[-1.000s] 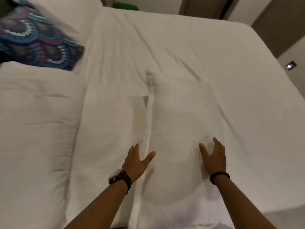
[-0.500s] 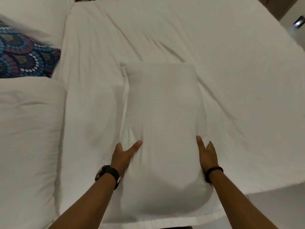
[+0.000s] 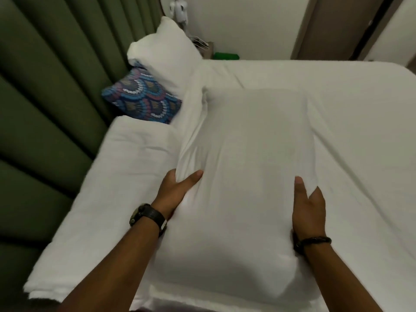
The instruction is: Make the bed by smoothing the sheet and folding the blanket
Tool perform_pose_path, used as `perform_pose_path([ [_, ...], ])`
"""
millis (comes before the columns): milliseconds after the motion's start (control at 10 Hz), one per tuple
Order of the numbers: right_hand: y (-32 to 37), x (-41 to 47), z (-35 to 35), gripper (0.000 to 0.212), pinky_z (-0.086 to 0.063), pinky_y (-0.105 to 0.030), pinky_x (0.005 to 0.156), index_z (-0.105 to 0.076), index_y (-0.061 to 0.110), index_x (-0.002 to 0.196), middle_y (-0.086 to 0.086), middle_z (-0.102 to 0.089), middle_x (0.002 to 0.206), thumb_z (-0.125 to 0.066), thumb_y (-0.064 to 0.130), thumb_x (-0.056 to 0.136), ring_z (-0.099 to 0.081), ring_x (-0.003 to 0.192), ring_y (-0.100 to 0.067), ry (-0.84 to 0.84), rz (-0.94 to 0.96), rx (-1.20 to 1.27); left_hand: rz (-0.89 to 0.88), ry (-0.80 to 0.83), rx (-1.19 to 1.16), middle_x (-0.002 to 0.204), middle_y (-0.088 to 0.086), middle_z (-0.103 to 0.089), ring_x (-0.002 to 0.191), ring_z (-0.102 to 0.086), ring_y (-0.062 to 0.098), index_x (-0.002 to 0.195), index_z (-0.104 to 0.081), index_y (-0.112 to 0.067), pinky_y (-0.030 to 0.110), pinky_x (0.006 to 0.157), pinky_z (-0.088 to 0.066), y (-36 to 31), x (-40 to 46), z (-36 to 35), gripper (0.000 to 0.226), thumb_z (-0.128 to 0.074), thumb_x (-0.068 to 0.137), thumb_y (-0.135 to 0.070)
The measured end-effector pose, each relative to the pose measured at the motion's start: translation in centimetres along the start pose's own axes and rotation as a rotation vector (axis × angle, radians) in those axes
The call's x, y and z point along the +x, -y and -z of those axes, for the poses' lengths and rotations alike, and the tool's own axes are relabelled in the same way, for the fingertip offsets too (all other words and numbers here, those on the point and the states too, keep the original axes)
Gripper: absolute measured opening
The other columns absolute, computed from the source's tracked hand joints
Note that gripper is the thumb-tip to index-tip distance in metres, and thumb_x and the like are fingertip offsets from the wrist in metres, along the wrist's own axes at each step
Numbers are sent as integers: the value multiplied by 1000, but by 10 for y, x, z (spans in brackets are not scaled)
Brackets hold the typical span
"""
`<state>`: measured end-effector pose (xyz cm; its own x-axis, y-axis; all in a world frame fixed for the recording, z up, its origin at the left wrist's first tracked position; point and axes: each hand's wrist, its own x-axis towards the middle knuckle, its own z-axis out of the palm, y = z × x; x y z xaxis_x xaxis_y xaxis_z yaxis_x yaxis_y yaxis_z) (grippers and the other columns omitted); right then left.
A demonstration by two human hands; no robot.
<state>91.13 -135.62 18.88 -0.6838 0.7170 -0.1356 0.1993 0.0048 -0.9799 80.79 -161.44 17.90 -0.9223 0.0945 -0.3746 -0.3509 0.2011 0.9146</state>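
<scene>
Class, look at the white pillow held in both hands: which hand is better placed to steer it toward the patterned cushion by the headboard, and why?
The left hand: it grips the pillow's left edge, on the side of the patterned cushion. The right hand holds the far side.

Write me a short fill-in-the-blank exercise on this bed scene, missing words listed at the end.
1. Both hands, the left hand and the right hand, grip the sides of a white ____.
2. The patterned cushion lies next to the ____ curtain.
3. The left wrist wears a dark ____.
4. Another white pillow lies just beyond the patterned ____.

Missing words: pillow; green; watch; cushion
</scene>
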Motion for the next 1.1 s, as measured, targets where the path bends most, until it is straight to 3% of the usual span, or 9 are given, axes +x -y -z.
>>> perform_pose_path([
  [200,26,-64,-112,49,-39,-32,110,-48,19,140,4,-57,134,-51,43,97,-53,122,-14,51,34,73,-120,-99,84,103,-7,-73,92,-69,9,109,-65,-27,25,78,-55,-25,2,139,56,-81,67,-59],
  [300,25,-114,-203,47,-38,-28,108,-48,19,139,4,-56,134,-51,40,98,-52,121,-12,108,14,119,-128,-206,141,110,-7,-73,98,-70,13,116,-64,-25,33,85,-56,-14,5,246,84,-79,52,-76],
  [400,4,-154,-283,44,-38,-25,101,-51,17,134,5,-57,127,-50,42,97,-53,118,-14,191,-55,88,-92,-244,165,106,-8,-73,94,-71,12,110,-65,-28,29,75,-54,12,7,333,82,-78,45,-76],
  [500,-28,-175,-324,54,-33,-23,99,-44,14,140,5,-52,127,-46,47,98,-48,118,-14,307,-194,7,-33,-255,206,110,-9,-70,99,-69,14,111,-62,-31,30,77,-52,40,11,370,74,-78,52,-71],
  [600,-89,-195,-351,79,-28,-39,112,-16,14,153,-8,-37,152,-33,63,95,-37,138,-30,409,-523,-172,-11,-261,370,123,-9,-65,110,-62,15,130,-53,-32,31,91,-50,99,23,388,77,-78,65,-66],
  [700,-105,-197,-350,81,-26,-45,114,-10,17,155,-12,-31,156,-29,67,93,-33,141,-34,399,-558,-262,-33,-312,422,130,-6,-61,115,-60,17,137,-46,-33,36,98,-49,131,29,389,93,-70,60,-80],
  [900,-96,-194,-344,83,-20,-44,118,-9,17,155,-8,-21,161,-26,68,93,-25,145,-30,459,-509,-350,78,-326,559,145,8,-50,128,-51,33,147,-33,-28,48,107,-44,141,36,392,113,-54,58,-94],
  [1000,-91,-203,-338,82,-20,-45,118,-9,18,155,-8,-18,161,-25,68,93,-23,146,-30,479,-471,-381,63,-371,681,149,17,-42,132,-45,39,152,-27,-20,49,109,-40,132,27,384,108,-54,71,-85],
  [1100,-80,-203,-322,85,-23,-45,117,-14,20,155,-8,-20,160,-30,71,90,-26,144,-30,479,-328,-407,-71,-532,981,152,19,-37,134,-40,42,151,-31,-14,53,107,-37,118,8,367,92,-42,84,-76],
])
